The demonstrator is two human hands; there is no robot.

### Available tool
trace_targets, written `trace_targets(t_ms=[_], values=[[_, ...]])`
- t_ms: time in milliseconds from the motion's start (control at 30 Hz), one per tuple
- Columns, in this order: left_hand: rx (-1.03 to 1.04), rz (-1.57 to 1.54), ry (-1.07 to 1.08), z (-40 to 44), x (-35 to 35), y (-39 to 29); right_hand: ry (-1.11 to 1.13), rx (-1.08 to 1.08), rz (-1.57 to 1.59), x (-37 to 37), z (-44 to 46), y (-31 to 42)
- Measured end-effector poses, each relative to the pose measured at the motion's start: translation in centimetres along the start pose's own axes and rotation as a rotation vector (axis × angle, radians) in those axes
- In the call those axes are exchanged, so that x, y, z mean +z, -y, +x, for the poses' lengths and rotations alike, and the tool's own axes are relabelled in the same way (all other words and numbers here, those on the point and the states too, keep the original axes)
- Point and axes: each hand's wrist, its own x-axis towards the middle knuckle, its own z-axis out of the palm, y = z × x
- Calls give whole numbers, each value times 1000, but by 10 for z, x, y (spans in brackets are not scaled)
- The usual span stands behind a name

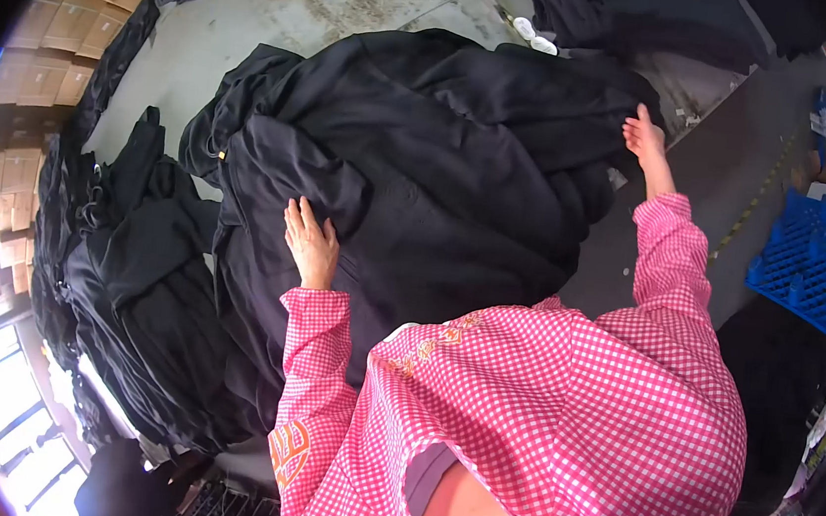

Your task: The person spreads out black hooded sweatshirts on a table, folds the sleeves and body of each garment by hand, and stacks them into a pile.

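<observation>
A large black garment (462,163), which looks like a hooded sweatshirt, lies spread and rumpled across the table in front of me. My left hand (312,246) rests on it with fingers stretched out, close to a bunched fold that may be the hood (292,172). At the garment's far right edge is my right hand (645,139), its fingers extended and nothing visibly gripped. Whether it touches the cloth there I cannot tell. Pink checked sleeves cover both my arms.
More black garments (147,282) are heaped on the left, and others (645,17) lie at the back. White round items (534,36) sit on the worn table top (357,14). Stacked cardboard boxes (23,121) stand far left. A blue plastic crate (809,258) is at the right.
</observation>
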Motion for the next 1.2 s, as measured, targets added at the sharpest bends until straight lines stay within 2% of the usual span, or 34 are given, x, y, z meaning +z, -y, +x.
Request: trace_targets(t_ms=[67,100,233,300,333,400,433,467,533,567,633,667,733,767,800,900,933,1067,1133,1200], values=[[-15,19,-10,-2,-2,2,13,152,-72,42,-33,26],[-17,26,-13,0,-7,0,20,153,-69,48,-34,28],[-1,-120,-47,-9,-13,-13,-48,-148,323,80,-34,44],[-45,-187,-17,-21,-15,-20,30,-668,43,105,-70,76],[-63,-262,27,-25,-14,-24,52,-669,41,126,-114,99],[-88,-419,114,-28,-15,-25,48,-1281,-225,174,-219,130],[-99,-418,103,-27,-20,-23,119,-1404,-212,193,-272,134],[-243,-870,150,-25,-30,-21,283,-1404,-360,206,-298,116],[-517,-1781,238,-20,-50,-20,556,-1638,-184,239,-338,75],[-647,-2239,276,-21,-55,-17,715,-1679,-395,247,-348,50],[-667,-2309,246,-37,-50,-7,965,-1779,-621,243,-350,9],[-685,-2374,217,-49,-46,1,969,-1780,-625,240,-345,0],[-720,-2503,155,-66,-39,15,889,-1619,-649,222,-324,-11],[-722,-2507,152,-69,-36,18,784,-1595,-726,214,-303,-10],[-750,-2268,129,-70,-32,20,662,-1436,-748,204,-279,-16],[-777,-1550,78,-71,-21,19,283,-1166,-977,159,-207,-25],[-779,-1553,80,-70,-20,18,282,-1166,-981,152,-192,-37],[-826,-1613,4,-63,-38,15,283,-715,-990,137,-155,-85],[-869,-1590,-23,-65,-24,22,247,-883,-746,143,-154,-88],[-940,-1540,-88,-71,-4,32,189,-842,-799,141,-155,-49]])
